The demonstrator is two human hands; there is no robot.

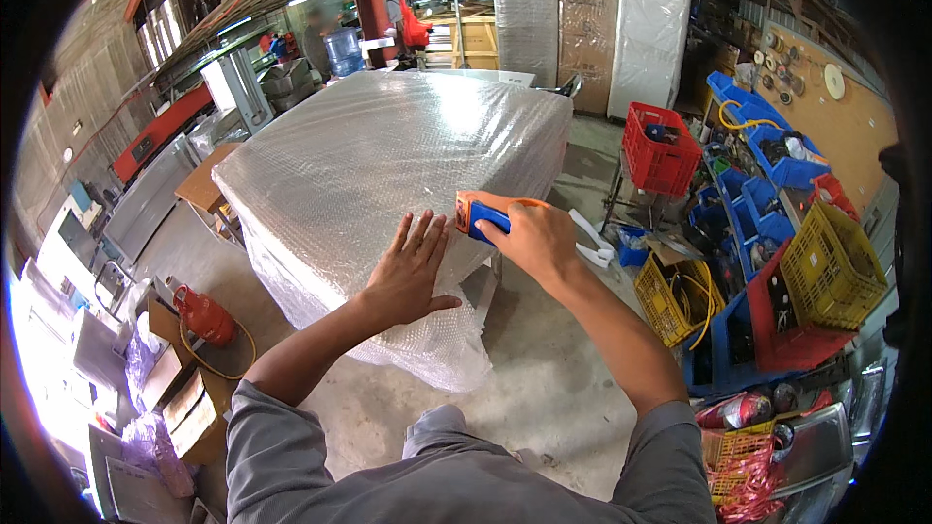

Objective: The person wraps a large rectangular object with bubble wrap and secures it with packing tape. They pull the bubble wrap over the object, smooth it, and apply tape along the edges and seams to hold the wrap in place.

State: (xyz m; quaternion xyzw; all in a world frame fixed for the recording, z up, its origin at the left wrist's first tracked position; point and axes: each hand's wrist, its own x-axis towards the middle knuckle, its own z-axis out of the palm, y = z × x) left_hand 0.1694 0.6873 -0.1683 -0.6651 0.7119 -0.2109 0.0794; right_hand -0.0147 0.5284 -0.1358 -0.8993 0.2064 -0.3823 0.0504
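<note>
- Head view: your left hand (408, 272) lies flat, fingers spread, on the near side face of the bubble-wrapped block (388, 175), holding nothing.
- Your right hand (532, 238) is closed around the blue and orange tape dispenser (478, 216), pressed at the wrap's near corner, just beside your left fingertips.
- If the dispenser slips leftward, its edge could catch those fingers.
- Loose wrap (437, 349) hanging below could wrinkle and keep the tape from lying flat.

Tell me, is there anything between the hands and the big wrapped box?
Nothing visible. The left hand lies flat on the bubble wrap of the box. The right hand holds the orange and blue tape dispenser right against the wrap at the box's edge.
</note>
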